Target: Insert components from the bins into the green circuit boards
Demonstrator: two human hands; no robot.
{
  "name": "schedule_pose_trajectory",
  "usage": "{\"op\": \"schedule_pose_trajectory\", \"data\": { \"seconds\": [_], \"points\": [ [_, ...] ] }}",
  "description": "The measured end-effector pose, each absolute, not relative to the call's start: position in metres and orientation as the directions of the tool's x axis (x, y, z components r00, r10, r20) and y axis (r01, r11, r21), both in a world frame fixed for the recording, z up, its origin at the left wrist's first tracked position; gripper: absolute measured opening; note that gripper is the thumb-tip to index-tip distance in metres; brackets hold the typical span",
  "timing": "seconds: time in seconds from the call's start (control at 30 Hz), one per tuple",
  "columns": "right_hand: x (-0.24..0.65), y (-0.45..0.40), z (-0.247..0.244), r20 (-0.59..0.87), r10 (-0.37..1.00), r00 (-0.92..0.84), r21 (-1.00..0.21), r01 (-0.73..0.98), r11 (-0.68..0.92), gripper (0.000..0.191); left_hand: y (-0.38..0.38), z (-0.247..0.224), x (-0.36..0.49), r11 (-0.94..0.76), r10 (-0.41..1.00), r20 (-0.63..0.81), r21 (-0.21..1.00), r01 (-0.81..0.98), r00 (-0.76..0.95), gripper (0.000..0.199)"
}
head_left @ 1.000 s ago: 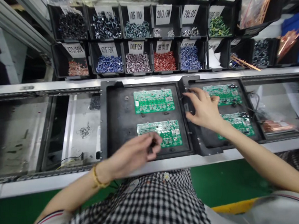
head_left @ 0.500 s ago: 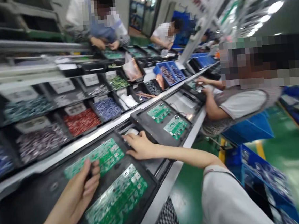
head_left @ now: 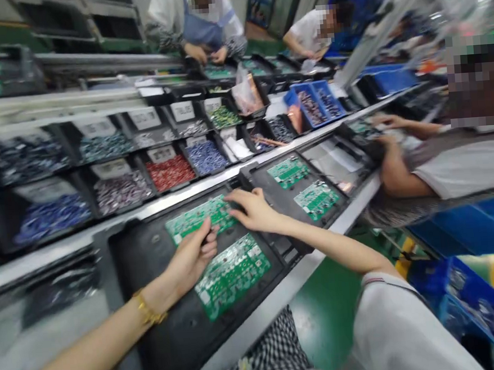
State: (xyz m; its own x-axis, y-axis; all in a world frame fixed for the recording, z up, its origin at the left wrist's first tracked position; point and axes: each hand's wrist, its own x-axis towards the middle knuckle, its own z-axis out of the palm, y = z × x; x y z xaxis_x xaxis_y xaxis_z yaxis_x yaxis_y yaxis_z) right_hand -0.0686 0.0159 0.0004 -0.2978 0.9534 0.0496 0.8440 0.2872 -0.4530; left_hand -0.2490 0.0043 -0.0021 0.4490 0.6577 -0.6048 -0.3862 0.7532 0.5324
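Two green circuit boards lie in a black tray (head_left: 156, 338). Over the lower left part of the upper board (head_left: 182, 224) is my left hand (head_left: 193, 256), its fingers curled closed around something too small to make out. The lower board (head_left: 234, 276) lies just right of that hand. My right hand (head_left: 252, 210) rests at the upper board's right end, thumb and fingers apart, and nothing shows between them. A second black tray (head_left: 257, 178) beyond it holds two more green boards (head_left: 288, 172).
Sloped black bins of small parts, including red ones (head_left: 170, 173) and blue ones (head_left: 206, 157), line the far side of the rail. Blue bins (head_left: 309, 104) stand farther right. At the right a person's arm (head_left: 402, 168) reaches over the line; two people work opposite.
The view has swung left, showing more bins and the tray's left end. My right hand has moved from the gap between the trays onto the upper board's right end.
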Motion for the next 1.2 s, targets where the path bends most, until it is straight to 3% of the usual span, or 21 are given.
{"op": "schedule_pose_trajectory", "data": {
  "seconds": [0.13, 0.27, 0.37, 0.5, 0.63, 0.77, 0.93, 1.2],
  "points": [
    [-0.083, 0.015, 0.003, 0.065, 0.906, -0.418, -0.749, 0.579, 0.321, 0.024, 0.003, -0.015, -0.253, 0.764, 0.645, -0.599, 0.522, -0.380, 0.474, 0.038],
    [-0.095, 0.015, -0.003, 0.061, 0.880, -0.472, -0.819, 0.480, 0.315, 0.021, 0.002, -0.025, -0.255, 0.722, 0.692, -0.594, 0.580, -0.378, 0.410, 0.045],
    [-0.101, 0.010, -0.004, 0.121, 0.877, -0.464, -0.720, 0.568, 0.400, 0.017, 0.001, -0.024, -0.254, 0.675, 0.736, -0.556, 0.642, -0.364, 0.385, 0.045],
    [-0.095, 0.020, 0.004, 0.170, 0.818, -0.550, -0.407, 0.716, 0.567, 0.017, 0.007, -0.015, -0.257, 0.733, 0.680, -0.601, 0.576, -0.363, 0.420, 0.033],
    [-0.069, 0.059, 0.000, 0.117, 0.871, -0.477, -0.208, 0.846, 0.491, 0.018, 0.016, -0.013, -0.267, 0.768, 0.638, -0.659, 0.511, -0.385, 0.399, 0.019],
    [-0.053, 0.089, -0.025, 0.011, 0.853, -0.521, -0.226, 0.830, 0.510, 0.014, 0.013, -0.022, -0.272, 0.777, 0.629, -0.668, 0.526, -0.347, 0.397, 0.018],
    [-0.053, 0.092, -0.040, 0.029, 0.840, -0.543, -0.243, 0.811, 0.532, 0.012, 0.011, -0.029, -0.273, 0.757, 0.652, -0.624, 0.562, -0.333, 0.430, 0.013],
    [-0.056, 0.091, -0.041, 0.017, 0.822, -0.570, -0.082, 0.818, 0.569, 0.018, 0.016, -0.020, -0.271, 0.734, 0.680, -0.630, 0.575, -0.362, 0.376, 0.020]
  ]
}}
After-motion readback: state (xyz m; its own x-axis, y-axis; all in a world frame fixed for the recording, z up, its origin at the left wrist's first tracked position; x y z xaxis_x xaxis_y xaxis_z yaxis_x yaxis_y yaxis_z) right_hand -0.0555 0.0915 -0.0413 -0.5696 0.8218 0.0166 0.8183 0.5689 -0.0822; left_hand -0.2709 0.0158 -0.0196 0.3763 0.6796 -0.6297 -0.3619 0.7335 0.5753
